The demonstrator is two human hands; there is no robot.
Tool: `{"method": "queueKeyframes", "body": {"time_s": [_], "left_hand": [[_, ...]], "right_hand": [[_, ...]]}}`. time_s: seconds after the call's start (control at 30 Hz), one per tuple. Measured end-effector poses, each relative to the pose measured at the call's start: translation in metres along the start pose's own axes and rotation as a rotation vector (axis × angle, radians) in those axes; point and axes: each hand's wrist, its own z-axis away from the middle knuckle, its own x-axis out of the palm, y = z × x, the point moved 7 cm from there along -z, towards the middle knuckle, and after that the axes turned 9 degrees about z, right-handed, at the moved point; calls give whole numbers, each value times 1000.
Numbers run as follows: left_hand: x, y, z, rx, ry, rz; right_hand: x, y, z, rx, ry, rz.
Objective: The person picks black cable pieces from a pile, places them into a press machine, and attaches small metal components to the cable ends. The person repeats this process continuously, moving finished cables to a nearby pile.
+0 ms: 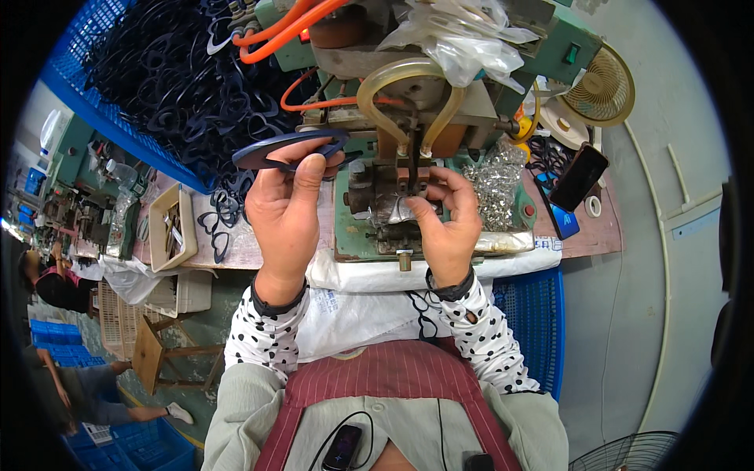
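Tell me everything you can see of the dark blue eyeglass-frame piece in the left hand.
The dark blue eyeglass-frame piece is thin, smooth and plastic-looking, with a curved rim and a lighter blue upper edge. It is seen at a low angle, lying roughly sideways, so its full outline cannot be told. The left hand grips it between thumb and fingers, left of the machine's metal fixture.

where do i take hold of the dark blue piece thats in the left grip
Probably by the left end of the dark blue piece, coming from the left with a pinch across its two faces. That end juts out free, while the left grip holds the piece nearer its right end; it looks flat and thin, so a pinch should suit.
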Motion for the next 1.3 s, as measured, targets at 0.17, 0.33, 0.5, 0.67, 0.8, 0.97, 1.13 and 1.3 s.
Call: {"method": "queueKeyframes", "body": {"time_s": [0.17,0.33,0.5,0.67,0.8,0.97,1.13,1.3], "left_hand": [[1,-2,0,-10,4,8],[1,-4,2,6,16,38],[27,16,46,535,-245,-504],[64,-6,96,633,-639,-359],[72,-24,95,568,-693,-386],[69,-25,93,532,-687,-339],[69,-25,92,521,-659,-338],[71,-25,93,524,-646,-323]], "right_hand": [[8,7,4,136,32,-235],[14,6,2,82,79,-398],[9,10,-4,-29,-14,-230],[-18,19,-16,-101,10,-63],[-62,50,-32,-31,125,22],[-116,82,-34,-97,329,544],[-125,127,-30,97,62,566],[-107,109,-15,-67,-50,1028]]}}
